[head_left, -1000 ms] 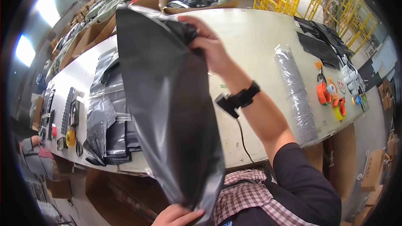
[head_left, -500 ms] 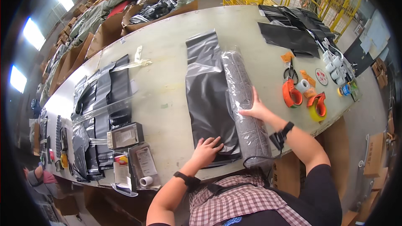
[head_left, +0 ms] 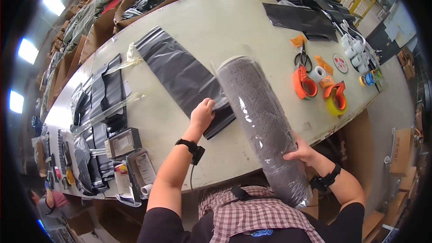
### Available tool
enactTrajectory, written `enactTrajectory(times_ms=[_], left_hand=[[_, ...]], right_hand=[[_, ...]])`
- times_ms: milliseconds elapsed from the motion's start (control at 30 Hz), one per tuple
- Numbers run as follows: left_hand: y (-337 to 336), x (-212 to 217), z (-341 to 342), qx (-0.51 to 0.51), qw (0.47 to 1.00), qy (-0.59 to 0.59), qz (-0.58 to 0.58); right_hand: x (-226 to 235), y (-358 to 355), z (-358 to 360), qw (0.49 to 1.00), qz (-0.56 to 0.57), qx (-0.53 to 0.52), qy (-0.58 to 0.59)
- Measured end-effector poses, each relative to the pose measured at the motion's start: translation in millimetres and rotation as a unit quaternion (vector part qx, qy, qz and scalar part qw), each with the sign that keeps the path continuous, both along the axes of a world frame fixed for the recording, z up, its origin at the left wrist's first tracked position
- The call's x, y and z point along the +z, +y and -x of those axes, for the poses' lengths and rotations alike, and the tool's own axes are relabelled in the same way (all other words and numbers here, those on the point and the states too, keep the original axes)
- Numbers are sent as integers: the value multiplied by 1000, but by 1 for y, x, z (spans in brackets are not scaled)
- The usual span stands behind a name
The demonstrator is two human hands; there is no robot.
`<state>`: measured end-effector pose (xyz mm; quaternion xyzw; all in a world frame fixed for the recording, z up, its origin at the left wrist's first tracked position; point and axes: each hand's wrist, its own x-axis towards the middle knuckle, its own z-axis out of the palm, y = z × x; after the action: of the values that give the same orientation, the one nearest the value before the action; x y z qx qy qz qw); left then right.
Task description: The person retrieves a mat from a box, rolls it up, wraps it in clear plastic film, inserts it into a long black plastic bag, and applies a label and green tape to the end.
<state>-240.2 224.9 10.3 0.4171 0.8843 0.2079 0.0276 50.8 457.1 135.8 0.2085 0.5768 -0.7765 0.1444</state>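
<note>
My right hand (head_left: 300,150) grips the lower right side of a thick grey rolled mat (head_left: 258,112) in clear plastic wrap. The roll is raised and tilted, its top end toward the far side and its lower end near my apron. To its left, a long black plastic bag (head_left: 180,69) lies flat and slanted on the table. My left hand (head_left: 202,116) is closed at the bag's right part, fingers curled together on the film; the fingertips are partly hidden. The roll's upper end is close to the bag's right edge.
More black bags (head_left: 105,94) lie at the left beside small grey boxes (head_left: 123,143). On the right are scissors (head_left: 303,58), orange tape dispensers (head_left: 305,84) and white rolls (head_left: 355,54). Another stack of black bags (head_left: 301,20) sits at the far right. Cardboard boxes (head_left: 101,36) stand beyond the table (head_left: 211,18).
The rolled mat has been lifted off the table and tilted by my right hand. The black bag has swung to a slant, its far end leftward. My left hand has gone from flat to closed.
</note>
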Motion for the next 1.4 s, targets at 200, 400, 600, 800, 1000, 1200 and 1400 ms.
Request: enactTrajectory(times_ms=[200, 400, 600, 800, 1000, 1200, 1400], left_hand=[[-5, -14, 18, 33, 959, -212, -184], [-18, -14, 3, 67, 961, -177, -203], [-8, 32, 14, 60, 971, -146, -179], [6, 64, 21, -11, 993, -105, -58], [18, 56, 24, -137, 987, 48, 74], [15, 61, 23, -273, 920, 279, -40], [-27, 76, 28, -72, 959, 270, -44]], right_hand=[[-25, -24, -35, 991, -43, 120, -32], [-43, -42, -36, 966, -137, 185, -120], [-39, -54, -25, 977, -42, 178, -113], [-19, -53, -5, 968, -92, 199, -120], [13, -61, 17, 938, -209, 253, -116], [-27, -51, 13, 972, -103, 179, -115], [-71, -67, -20, 970, 206, 34, -126]])
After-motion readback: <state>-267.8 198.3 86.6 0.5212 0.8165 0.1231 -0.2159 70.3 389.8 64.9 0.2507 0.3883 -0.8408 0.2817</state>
